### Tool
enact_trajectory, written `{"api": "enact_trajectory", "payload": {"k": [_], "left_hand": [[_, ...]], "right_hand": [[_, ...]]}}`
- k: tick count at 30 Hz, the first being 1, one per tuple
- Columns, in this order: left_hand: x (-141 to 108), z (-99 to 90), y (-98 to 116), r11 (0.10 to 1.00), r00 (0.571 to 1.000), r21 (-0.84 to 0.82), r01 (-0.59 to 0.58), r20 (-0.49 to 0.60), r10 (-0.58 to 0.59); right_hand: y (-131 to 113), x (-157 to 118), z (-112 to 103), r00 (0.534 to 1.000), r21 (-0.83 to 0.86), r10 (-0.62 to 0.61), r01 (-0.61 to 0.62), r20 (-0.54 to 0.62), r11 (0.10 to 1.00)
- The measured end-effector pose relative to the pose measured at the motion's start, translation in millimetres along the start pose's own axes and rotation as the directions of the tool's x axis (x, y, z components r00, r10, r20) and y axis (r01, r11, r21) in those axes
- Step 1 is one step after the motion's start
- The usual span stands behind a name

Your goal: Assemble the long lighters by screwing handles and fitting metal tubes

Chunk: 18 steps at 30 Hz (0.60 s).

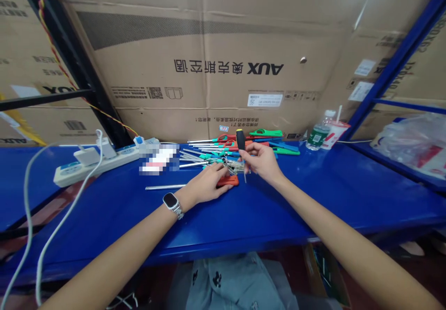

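Left hand: I see the left hand (205, 184) clamped over the handle of the orange lighter (232, 180), thumb on the near side, fingers on the far side.
Right hand: The right hand (261, 159) pinches the screwdriver (240, 139), handle up, shaft down; hands near each other, apart.
Screwdriver tip: Just right of the orange lighter's handle end; whether it touches the tabletop (265, 217), I cannot tell.
Orange lighter: Nearest of the lighters to me, flat, its metal rod running left past the wrist.
Lighter pile: Green, red and blue lighters (287, 151) lie crosswise beyond both hands, near the cardboard (223, 27).
Small parts: Shiny pieces (237, 165) between the hands, too small to identify.
Front edge: A broad band of blue surface separates both hands from the table's front edge (244, 249).
Left room: Open surface up to the power strip (104, 162); white cords cross the far left.
Right room: Open surface right of the forearm; the bottle (315, 137) and cup (335, 135) stand near the back edge.
Back limit: Upright cardboard closes off movement behind the pile.
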<state>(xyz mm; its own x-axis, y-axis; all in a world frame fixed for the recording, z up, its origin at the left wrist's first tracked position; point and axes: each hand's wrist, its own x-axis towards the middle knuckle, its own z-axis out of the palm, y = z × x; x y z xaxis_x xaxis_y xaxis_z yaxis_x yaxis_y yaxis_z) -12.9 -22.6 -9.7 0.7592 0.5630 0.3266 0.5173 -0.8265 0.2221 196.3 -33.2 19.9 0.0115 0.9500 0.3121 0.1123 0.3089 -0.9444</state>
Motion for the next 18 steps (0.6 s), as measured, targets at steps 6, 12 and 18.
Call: {"api": "enact_trajectory", "payload": {"k": [6,12,18], "left_hand": [[-7.3,-6.7,-1.9,0.987,0.999,0.163,-0.005,-0.035,0.011],[-6.0,-5.3,-1.9,0.999,1.000,0.021,-0.024,-0.001,0.024],[-11.8,-11.3,-3.6,0.992,0.999,-0.121,0.020,0.049,-0.014]], "right_hand": [[9.9,6.0,32.8,0.992,0.063,-0.126,0.124,0.022,0.990],[15.5,-2.8,33.5,0.985,0.067,-0.174,0.174,0.002,0.983],[16.1,-18.2,34.0,0.981,0.089,-0.192,0.189,0.024,0.978]]}}
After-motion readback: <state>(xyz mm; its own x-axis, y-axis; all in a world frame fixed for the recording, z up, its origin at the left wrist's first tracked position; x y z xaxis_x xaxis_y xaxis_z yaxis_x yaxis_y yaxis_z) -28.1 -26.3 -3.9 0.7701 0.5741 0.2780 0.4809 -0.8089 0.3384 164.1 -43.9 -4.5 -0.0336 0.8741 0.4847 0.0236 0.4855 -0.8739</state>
